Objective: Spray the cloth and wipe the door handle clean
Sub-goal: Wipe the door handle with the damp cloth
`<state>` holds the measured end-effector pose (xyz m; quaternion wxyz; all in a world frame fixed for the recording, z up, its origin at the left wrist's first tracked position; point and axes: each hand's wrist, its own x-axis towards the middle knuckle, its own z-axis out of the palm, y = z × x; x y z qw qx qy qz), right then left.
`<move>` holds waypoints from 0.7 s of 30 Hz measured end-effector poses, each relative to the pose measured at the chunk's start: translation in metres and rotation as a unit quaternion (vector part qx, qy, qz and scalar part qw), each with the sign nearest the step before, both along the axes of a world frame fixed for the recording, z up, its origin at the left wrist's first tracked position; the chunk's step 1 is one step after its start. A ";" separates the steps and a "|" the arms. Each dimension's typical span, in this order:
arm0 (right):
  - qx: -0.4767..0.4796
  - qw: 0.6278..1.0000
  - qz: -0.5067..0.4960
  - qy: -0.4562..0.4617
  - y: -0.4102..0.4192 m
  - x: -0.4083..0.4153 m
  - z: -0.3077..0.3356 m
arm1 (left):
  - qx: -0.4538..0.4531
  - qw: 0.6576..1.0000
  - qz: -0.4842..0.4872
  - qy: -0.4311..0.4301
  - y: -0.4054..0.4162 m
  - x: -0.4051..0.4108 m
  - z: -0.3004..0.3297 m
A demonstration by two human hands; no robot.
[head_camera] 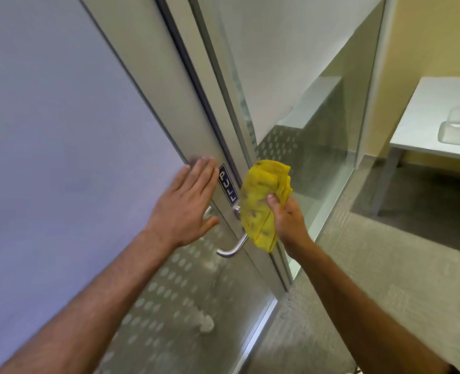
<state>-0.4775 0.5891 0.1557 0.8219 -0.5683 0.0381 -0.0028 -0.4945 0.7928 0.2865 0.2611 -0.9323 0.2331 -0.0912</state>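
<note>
- We see the left hand (187, 205) spread flat, fingers together and extended, its palm laid against the metal frame of the glass door (153, 85), just left of the handle.
- The right hand (288, 220) is closed around a yellow cloth (258, 203), with the thumb pressing the bunched fabric from the front; the cloth shows dark smudges.
- The cloth covers the upper part of the door handle (233, 249); we cannot tell whether fabric and metal are in firm contact there.
- The handle is a brushed-metal lever: its lower curved end emerges below the cloth, and its round mount (237, 210) shows at the cloth's left edge.
- A dark blue sign (228, 185) reading "PULL" sits on the frame between the left hand's fingertips and the cloth.
- The lower door pane carries a band of frosted dots (169, 287).
- To the right, behind a fixed glass panel (318, 147), we see a white table (439, 114) standing on grey carpet (358, 279).
</note>
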 end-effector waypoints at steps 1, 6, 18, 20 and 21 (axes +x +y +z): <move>0.017 1.000 0.022 0.002 -0.003 0.003 0.011 | -0.055 0.998 -0.001 0.032 -0.004 -0.003 0.001; 0.061 0.986 0.153 0.021 -0.019 -0.006 0.045 | -0.410 0.894 0.084 0.162 -0.029 -0.031 -0.018; -0.074 0.970 0.230 -0.006 -0.040 -0.037 0.078 | -0.793 0.536 0.140 0.254 -0.057 -0.061 -0.044; -0.072 0.972 0.221 -0.013 -0.049 -0.039 0.079 | -0.806 0.522 0.130 0.247 -0.063 -0.061 -0.043; -0.071 0.974 0.216 -0.016 -0.055 -0.040 0.079 | -0.813 0.514 0.122 0.244 -0.069 -0.061 -0.042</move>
